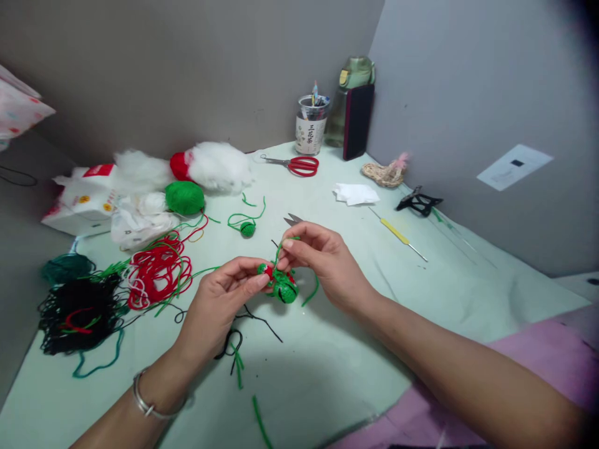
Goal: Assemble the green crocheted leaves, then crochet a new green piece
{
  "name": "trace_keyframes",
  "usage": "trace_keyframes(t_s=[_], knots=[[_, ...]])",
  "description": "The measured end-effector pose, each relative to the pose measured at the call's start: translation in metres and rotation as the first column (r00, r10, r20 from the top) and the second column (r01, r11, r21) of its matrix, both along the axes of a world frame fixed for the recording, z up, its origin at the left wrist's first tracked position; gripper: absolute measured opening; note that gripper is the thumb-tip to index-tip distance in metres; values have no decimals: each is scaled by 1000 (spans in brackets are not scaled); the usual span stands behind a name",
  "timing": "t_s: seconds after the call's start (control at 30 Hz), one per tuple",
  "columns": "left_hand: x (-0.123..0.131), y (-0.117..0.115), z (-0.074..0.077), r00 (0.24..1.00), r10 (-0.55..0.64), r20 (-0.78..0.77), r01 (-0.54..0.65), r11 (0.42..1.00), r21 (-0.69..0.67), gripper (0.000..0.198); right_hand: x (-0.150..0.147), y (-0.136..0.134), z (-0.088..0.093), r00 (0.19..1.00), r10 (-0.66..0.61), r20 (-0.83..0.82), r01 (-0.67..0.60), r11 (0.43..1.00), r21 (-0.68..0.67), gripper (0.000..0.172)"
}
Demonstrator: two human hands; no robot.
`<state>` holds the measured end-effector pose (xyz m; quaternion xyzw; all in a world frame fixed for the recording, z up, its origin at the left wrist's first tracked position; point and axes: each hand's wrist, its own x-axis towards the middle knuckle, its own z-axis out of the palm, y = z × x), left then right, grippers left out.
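Observation:
Between my two hands, just above the pale green table cover, is a small crocheted piece point(285, 289) in green with red parts and a black line on its round end. My left hand point(236, 284) pinches its left side between thumb and fingers. With thumb and forefinger my right hand point(313, 252) grips a green yarn strand point(279, 249) that rises from the piece. Some of the piece is hidden behind the fingers. Pointed grey blades point(293, 219) show just beyond my right hand. Farther back lies a small green crocheted ball point(248, 229) with a yarn tail.
Left are tangled red yarn point(161, 271), black yarn point(79, 312), a green yarn ball point(186, 197) and white stuffing point(219, 167). Red-handled scissors point(303, 166), a pen cup point(311, 128) and a phone point(359, 121) stand or lie behind. A yellow-handled hook point(394, 231) lies right.

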<state>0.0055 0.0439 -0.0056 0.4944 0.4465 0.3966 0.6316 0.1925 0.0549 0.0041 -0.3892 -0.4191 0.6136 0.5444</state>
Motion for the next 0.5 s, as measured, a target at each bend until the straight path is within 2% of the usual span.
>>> trace_keyframes(t_s=[0.23,0.5], knots=[[1,1,4,1000,0,-12,-1,1000,-24,9,0,0,-2,1000,19,3,-19,1000,9,11],[1,1,0,1000,17,-1,-17,1000,-11,10,1,2,-4,989,97,-112,-116,977,-177,15]])
